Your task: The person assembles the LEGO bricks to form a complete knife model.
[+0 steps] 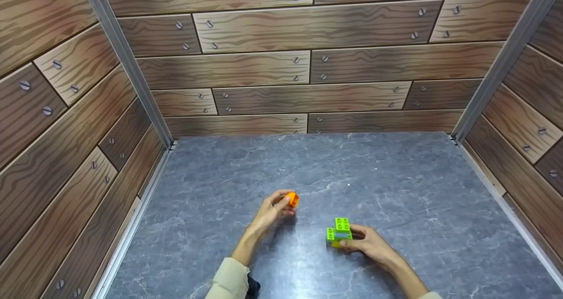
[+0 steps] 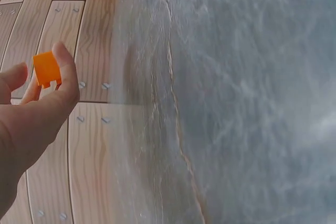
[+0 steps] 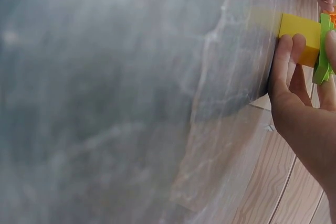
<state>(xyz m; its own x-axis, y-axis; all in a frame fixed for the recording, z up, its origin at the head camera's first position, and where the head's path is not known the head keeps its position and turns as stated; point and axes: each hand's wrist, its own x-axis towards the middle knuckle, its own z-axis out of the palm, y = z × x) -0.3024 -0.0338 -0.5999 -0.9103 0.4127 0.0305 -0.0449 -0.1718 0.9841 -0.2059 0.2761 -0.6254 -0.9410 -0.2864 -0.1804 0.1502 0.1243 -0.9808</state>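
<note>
Between thumb and fingers, my left hand (image 1: 269,212) pinches a small orange toy building brick (image 1: 293,199). The left wrist view shows that orange brick (image 2: 47,66) with short projections along its lower edge. Lower and to the right, my right hand (image 1: 371,245) grips a stack of toy building bricks (image 1: 341,225). A studded bright green brick tops the stack, with a blue layer beneath it, then a wider green piece (image 3: 324,51). At the bottom is a yellow brick (image 3: 300,35), with fingertips against it. The fingers hide the stack's right side.
Both hands are over a grey marble-patterned tabletop (image 1: 220,171). Wood-print panels (image 1: 264,66) stand at the back and both sides, joined by grey metal corner posts (image 1: 132,66). A dark band or strap (image 1: 253,286) shows at the left sleeve (image 1: 228,279).
</note>
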